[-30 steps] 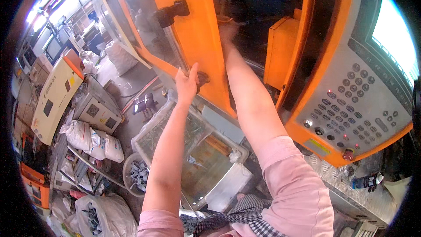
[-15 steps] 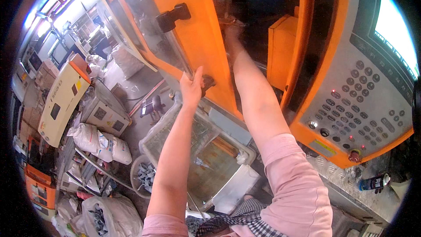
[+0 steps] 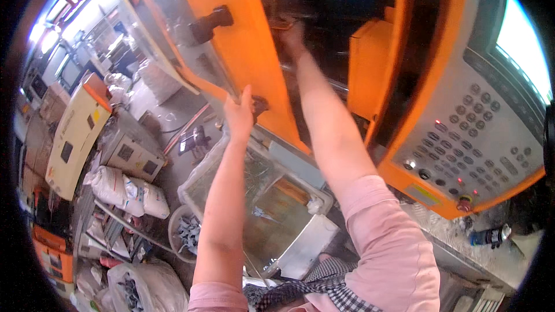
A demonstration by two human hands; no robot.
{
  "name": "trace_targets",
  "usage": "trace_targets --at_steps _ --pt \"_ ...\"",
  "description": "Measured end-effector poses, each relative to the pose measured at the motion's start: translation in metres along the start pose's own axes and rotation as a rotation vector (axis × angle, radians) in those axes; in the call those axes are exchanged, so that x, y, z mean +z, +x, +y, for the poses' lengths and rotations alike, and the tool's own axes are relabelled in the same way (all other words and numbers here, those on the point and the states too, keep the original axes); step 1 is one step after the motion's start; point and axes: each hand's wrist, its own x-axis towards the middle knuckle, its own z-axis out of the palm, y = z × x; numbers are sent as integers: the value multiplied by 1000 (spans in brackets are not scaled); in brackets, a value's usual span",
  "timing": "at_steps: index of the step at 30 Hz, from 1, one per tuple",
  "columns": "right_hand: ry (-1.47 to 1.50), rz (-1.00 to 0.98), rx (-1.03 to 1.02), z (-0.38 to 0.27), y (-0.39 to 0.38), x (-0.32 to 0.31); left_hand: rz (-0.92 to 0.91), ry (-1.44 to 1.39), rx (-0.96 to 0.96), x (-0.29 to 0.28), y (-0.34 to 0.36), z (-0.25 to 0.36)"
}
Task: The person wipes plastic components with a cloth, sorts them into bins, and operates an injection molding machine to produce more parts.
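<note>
Several white sacks (image 3: 124, 190) are seen piled well to the left of the orange door (image 3: 245, 40). Nearer the door, below and left of it, a bucket (image 3: 174, 236) is filled with grey parts (image 3: 188, 232). Along the door's front a handle (image 3: 218, 71) is mounted; its lower end is gripped by the left hand (image 3: 238, 117), the fingers curled around it and the thumb raised. Below the door a clear tub (image 3: 326, 195) is placed. Just past the door's right edge, the right hand (image 3: 292, 40) is held inside the dark opening (image 3: 324, 29); whether its fingers are spread or pinching anything cannot be told in the shade. Farther right of the door, a grey control panel (image 3: 462, 127) is set with round keys, and below that panel a dark can (image 3: 488, 236) is seen.
</note>
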Motion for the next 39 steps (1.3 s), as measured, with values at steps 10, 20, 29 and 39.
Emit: trace_targets --at_steps 10,20,29,39 --pt "-712 0 -145 -221 -234 -1 -10 24 87 -28 -12 4" --pt "-1713 69 -104 -348 -296 -126 -110 -8 58 -1 -49 28" --pt "-1690 30 149 -379 -296 -117 -163 -25 45 11 -68 37" --pt "-1532 -565 126 -381 -413 -124 -151 -83 67 28 -103 60"
